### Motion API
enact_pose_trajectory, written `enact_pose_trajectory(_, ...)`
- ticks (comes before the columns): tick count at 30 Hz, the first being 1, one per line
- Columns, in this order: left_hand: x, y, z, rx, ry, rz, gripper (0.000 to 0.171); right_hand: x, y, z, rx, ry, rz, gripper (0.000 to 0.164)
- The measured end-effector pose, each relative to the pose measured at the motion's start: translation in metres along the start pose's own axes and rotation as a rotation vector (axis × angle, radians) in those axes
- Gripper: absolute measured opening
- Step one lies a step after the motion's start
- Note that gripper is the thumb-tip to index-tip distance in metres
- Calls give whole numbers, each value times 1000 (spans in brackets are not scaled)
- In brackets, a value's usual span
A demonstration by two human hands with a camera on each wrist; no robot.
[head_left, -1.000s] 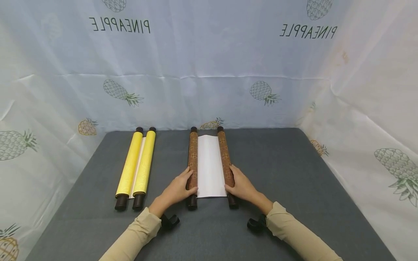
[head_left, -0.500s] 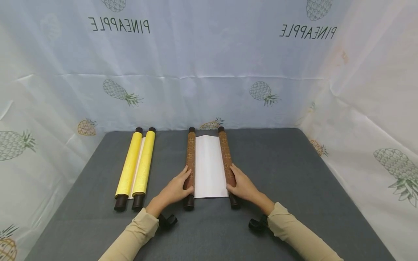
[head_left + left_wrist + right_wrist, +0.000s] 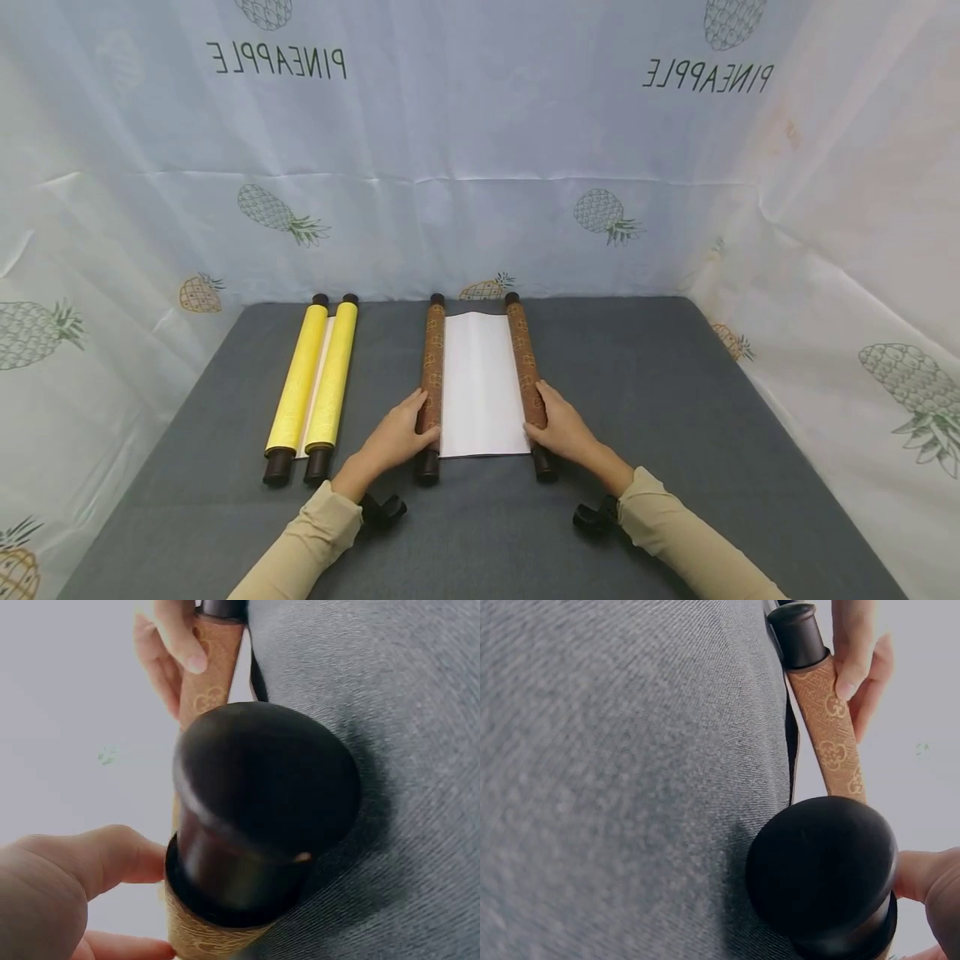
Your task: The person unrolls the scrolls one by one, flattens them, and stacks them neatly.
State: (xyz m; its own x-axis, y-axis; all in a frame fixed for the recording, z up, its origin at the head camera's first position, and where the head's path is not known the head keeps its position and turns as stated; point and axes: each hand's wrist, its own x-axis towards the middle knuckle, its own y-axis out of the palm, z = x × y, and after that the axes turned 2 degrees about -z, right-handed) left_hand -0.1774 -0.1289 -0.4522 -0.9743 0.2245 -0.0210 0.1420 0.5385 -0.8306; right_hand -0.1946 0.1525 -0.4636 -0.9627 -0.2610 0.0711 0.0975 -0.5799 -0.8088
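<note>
A brown patterned scroll with dark end knobs lies partly unrolled on the dark grey cloth, its white inner sheet (image 3: 483, 387) showing between two rolls. My left hand (image 3: 393, 433) grips the left roll (image 3: 432, 354) near its close end, thumb on the inner side and fingers along the outer side. On the other side, my right hand (image 3: 564, 429) holds the right roll (image 3: 522, 350) the same way. In the left wrist view a black knob (image 3: 262, 780) fills the middle, beside the left thumb. The right wrist view shows another black knob (image 3: 821, 870) near the right thumb.
To the left lies a yellow scroll (image 3: 333, 375) with two rolls close together and dark knobs. The grey cloth (image 3: 660, 383) covers the table. A white curtain (image 3: 465, 108) with pineapple prints hangs behind and at both sides. Black straps (image 3: 382, 510) sit at the wrists.
Both hands have moved apart with the rolls, the left hand further left and the right slightly right. The white sheet between them has widened. The yellow scroll has stayed put.
</note>
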Motion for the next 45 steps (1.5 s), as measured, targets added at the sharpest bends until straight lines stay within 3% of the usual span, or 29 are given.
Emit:
enact_pose_trajectory(11, 0, -6, 8, -95, -2, 17, 72, -3, -8, -2, 23, 14, 17, 70)
enact_pose_trajectory(18, -1, -7, 9, -83, 6, 25, 69, -4, -9, -2, -1, 9, 26, 68)
enact_pose_trajectory(22, -2, -7, 8, -75, -33, 21, 67, -4, -9, -2, -33, 39, 2, 69)
enact_pose_trajectory(29, 0, -5, 13, -27, -94, -49, 65, -1, -12, -3, -62, 68, -28, 75)
enact_pose_trajectory(40, -4, -13, 11, -58, -109, -21, 63, 4, -20, -11, -55, 130, 20, 77)
enact_pose_trajectory(45, -3, -15, 13, -68, -71, -40, 62, 4, -22, -11, -44, 122, -5, 74)
